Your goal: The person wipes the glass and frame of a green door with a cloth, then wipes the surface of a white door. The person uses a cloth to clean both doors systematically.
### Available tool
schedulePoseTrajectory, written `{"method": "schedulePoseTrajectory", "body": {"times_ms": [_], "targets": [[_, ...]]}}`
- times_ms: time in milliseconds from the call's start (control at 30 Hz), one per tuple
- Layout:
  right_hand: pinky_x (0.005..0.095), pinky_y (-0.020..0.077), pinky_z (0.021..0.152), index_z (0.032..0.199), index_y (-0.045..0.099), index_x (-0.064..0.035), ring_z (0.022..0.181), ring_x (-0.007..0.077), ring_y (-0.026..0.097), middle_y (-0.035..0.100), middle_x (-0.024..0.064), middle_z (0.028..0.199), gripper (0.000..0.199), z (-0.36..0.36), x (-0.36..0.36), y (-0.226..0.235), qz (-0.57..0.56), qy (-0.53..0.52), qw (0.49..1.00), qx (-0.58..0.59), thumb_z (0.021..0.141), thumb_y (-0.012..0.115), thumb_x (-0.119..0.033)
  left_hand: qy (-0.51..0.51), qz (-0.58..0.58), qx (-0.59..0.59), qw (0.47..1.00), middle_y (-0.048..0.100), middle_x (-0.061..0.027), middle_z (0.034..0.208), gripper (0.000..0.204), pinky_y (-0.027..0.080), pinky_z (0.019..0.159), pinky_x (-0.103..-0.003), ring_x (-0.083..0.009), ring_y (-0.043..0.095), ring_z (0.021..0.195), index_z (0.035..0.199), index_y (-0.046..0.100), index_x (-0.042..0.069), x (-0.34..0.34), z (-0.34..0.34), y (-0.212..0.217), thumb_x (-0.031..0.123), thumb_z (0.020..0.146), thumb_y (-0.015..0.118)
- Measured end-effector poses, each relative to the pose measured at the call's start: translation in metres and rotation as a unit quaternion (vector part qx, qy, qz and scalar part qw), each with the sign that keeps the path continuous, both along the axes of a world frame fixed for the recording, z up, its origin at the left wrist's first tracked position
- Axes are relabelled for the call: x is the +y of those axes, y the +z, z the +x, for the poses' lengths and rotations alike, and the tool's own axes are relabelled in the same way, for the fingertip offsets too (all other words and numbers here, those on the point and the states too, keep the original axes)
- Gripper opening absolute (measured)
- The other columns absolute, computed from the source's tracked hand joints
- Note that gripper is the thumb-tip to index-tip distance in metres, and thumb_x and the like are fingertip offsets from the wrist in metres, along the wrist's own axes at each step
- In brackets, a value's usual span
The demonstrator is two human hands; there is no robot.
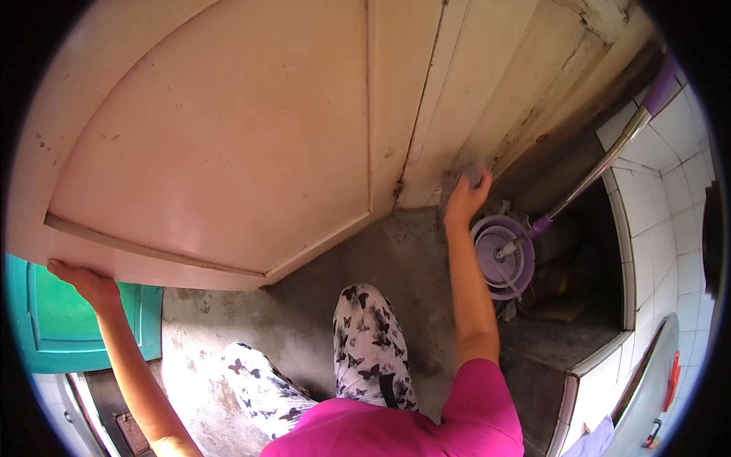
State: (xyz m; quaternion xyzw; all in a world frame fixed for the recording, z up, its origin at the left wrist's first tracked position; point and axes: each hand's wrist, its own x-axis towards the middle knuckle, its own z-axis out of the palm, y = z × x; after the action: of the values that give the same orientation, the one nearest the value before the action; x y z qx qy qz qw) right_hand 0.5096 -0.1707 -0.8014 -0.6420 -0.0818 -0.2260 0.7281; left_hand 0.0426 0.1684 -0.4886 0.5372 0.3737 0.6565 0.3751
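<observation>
The left hand (87,283) grips the lower edge of the cream door (221,152), holding it open. The right hand (466,196) presses a grey cloth (466,174), blurred, against the door frame (495,99); wiping seems underway. A next stroke needs care: a purple mop bucket (502,255) crowds the corner, with little floor (304,305) room.

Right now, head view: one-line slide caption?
Left hand grips door edge; right hand presses cloth to door frame.
</observation>
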Motion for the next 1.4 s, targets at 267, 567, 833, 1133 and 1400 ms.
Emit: {"method": "schedulePoseTrajectory", "body": {"times_ms": [267,567,833,1133,1400], "targets": [[0.0540,0.0247,0.118,0.139,0.061,-0.0121,0.144,0.0435,0.034,0.035,0.0216,0.160,0.066,0.010,0.043,0.348,-0.184,-0.160,0.802,-0.545,0.075,0.071,-0.002,0.001,0.019,-0.011,1.000,0.028,-0.0118,0.166,0.088,0.024,0.126,-0.046,-0.0319,0.026,0.153,0.162,0.025,0.013,-0.010,0.002,0.009,0.076,0.100,0.026],[0.0468,0.0275,0.114,0.130,0.059,-0.0081,0.129,0.0380,0.040,0.045,0.0207,0.138,0.060,0.026,0.086,0.153,-0.307,-0.191,0.846,-0.391,0.073,0.078,-0.012,0.019,0.001,-0.017,1.000,0.028,-0.0113,0.166,0.087,0.025,0.125,-0.046,-0.0317,0.026,0.153,0.162,0.024,0.014,-0.024,0.008,0.006,0.075,0.101,0.026],[0.0482,0.0320,0.116,0.135,0.046,0.0101,0.138,0.0410,0.038,0.037,0.0238,0.146,0.050,-0.063,0.057,-0.118,-0.223,0.085,0.965,0.111,0.087,0.056,0.001,-0.032,0.009,-0.017,0.999,0.024,-0.0110,0.167,0.090,0.024,0.125,-0.045,-0.0298,0.024,0.153,0.163,0.021,0.013,-0.013,0.010,-0.005,0.077,0.100,0.028],[0.0438,0.0287,0.119,0.145,0.038,0.0125,0.136,0.0387,0.043,0.044,0.0237,0.144,0.060,-0.006,0.024,0.148,0.001,0.020,0.992,-0.121,0.088,0.050,-0.005,-0.052,-0.013,-0.039,0.998,0.022,-0.0159,0.168,0.087,0.023,0.125,-0.044,-0.0315,0.025,0.152,0.164,0.017,0.006,-0.013,-0.006,-0.004,0.069,0.104,0.029],[0.0524,0.0265,0.121,0.134,0.062,-0.0051,0.143,0.0490,0.034,0.045,0.0296,0.148,0.061,0.052,0.017,0.508,-0.171,-0.250,0.774,-0.557,0.074,0.063,0.001,-0.035,0.004,-0.043,0.998,0.023,-0.0169,0.168,0.087,0.023,0.125,-0.044,-0.0322,0.026,0.152,0.163,0.018,0.005,-0.020,-0.020,0.007,0.068,0.105,0.028]]}}
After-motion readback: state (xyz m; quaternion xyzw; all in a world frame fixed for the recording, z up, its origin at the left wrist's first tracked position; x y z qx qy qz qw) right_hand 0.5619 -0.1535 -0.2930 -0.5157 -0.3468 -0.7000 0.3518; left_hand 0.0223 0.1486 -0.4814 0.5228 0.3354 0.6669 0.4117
